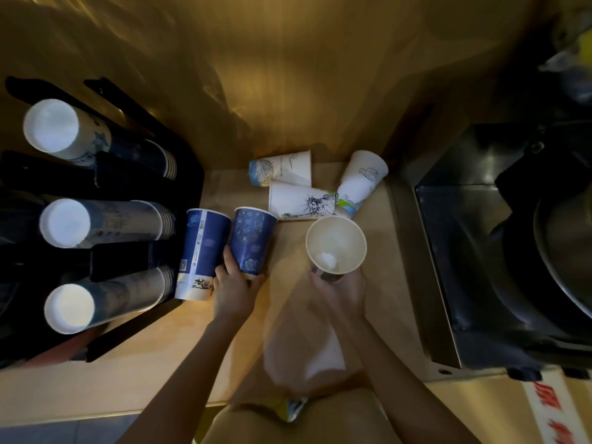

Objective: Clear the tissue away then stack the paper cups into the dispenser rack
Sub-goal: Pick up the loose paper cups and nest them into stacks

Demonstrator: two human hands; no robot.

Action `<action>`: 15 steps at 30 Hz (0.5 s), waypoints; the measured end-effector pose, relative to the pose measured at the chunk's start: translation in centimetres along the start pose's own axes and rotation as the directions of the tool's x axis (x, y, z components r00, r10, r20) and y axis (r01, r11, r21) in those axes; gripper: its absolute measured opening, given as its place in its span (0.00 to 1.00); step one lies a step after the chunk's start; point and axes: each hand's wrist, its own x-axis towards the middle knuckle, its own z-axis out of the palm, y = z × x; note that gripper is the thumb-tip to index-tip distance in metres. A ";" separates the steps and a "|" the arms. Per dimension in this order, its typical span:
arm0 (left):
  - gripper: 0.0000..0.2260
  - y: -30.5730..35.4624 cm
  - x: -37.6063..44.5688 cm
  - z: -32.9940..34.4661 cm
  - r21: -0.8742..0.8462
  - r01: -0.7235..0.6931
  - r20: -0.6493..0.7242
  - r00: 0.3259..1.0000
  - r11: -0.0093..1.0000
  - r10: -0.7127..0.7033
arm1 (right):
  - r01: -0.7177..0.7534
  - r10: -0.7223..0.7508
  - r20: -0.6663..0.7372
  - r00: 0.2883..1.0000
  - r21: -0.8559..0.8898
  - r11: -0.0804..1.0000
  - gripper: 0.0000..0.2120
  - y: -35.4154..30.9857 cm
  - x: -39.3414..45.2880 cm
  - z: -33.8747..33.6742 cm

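gripping a blue cup by its base, the left hand readies it for the dispenser rack; right hand fingers clamp a cup with the tissue inside, upright.

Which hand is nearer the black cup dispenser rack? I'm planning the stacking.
Left. The left hand grips a blue paper cup near the black dispenser rack; the right hand holds an open cup farther right.
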 end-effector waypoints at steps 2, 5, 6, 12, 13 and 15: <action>0.39 0.0 0.2 -0.6 -0.112 0.033 0.054 0.998 0.993 -0.027 | 0.015 -0.015 0.018 1.000 0.016 1.000 0.32 -0.1 0.0 -0.1; 0.32 0.6 -0.2 -2.7 -0.431 0.141 0.221 0.974 0.891 -0.047 | 0.016 -0.016 0.038 0.999 0.021 1.000 0.33 -0.2 0.3 -0.3; 0.28 0.9 -0.5 -3.6 -0.525 0.200 0.277 0.959 0.827 -0.056 | 0.011 -0.012 0.034 0.999 0.025 1.000 0.34 -0.3 0.3 -0.3; 0.21 5.4 -3.0 -7.3 -0.848 0.272 0.360 0.925 0.455 0.119 | 0.045 -0.045 0.040 0.998 -0.002 0.999 0.36 -0.2 0.2 -0.2; 0.22 6.4 -3.5 -7.8 -0.870 0.221 0.325 0.929 0.441 0.175 | 0.044 -0.044 0.046 0.998 -0.002 0.999 0.36 -0.2 0.2 -0.2; 0.22 8.4 -4.5 -8.3 -0.907 0.111 0.242 0.928 0.407 0.284 | 0.032 -0.032 0.055 0.998 0.008 0.999 0.37 -0.2 0.2 -0.2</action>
